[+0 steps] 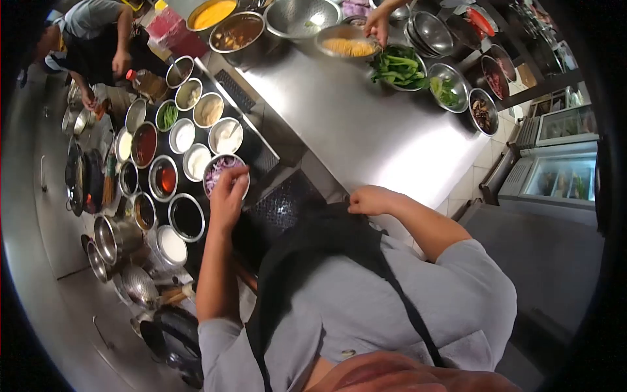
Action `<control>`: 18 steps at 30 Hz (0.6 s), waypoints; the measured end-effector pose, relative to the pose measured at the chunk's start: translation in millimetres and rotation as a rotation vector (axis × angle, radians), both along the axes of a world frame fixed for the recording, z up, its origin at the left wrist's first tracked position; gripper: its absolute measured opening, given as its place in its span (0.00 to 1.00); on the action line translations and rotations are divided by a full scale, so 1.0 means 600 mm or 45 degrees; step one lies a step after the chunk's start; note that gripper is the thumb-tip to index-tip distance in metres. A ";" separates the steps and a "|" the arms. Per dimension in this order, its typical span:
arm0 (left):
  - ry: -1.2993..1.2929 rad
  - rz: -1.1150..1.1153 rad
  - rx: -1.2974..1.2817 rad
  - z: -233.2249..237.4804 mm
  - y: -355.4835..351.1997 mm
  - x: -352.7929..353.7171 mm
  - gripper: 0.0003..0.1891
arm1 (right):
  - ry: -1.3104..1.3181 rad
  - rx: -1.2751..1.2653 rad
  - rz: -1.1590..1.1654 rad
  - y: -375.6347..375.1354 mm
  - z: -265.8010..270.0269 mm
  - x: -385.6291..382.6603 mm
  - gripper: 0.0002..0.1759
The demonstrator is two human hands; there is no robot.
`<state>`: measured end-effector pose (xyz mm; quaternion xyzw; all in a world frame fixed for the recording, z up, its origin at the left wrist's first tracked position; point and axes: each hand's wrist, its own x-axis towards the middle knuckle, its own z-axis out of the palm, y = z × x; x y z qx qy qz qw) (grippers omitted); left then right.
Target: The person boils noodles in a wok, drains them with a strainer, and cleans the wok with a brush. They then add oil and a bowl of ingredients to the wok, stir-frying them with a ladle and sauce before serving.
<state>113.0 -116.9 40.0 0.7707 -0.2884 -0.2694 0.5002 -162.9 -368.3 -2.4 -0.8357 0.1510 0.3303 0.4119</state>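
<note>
My left hand (228, 189) is over a steel bowl of chopped red onion (214, 172). Its fingers are drawn together, and anything between them is hidden. Close by are a bowl of white cream with a spoon (226, 134), a bowl of white powder or paste (196, 162) and a bowl of dark liquid (186, 217). My right hand (367, 200) is closed beside my dark apron (313, 242), near the corner of the steel table (418, 153). Whether it grips anything cannot be seen.
Bowls with leafy greens (400, 68), yellow noodles (349, 47) and dark pieces (482, 112) line the table's far side. Another person's hand (377, 26) reaches over the noodles. At the upper left a second person (98, 39) works by the stove. A glass-door fridge (558, 179) stands right.
</note>
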 end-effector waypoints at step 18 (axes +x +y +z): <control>0.639 0.062 0.170 -0.130 -0.494 0.021 0.24 | -0.113 0.108 -0.478 -0.010 0.015 -0.151 0.17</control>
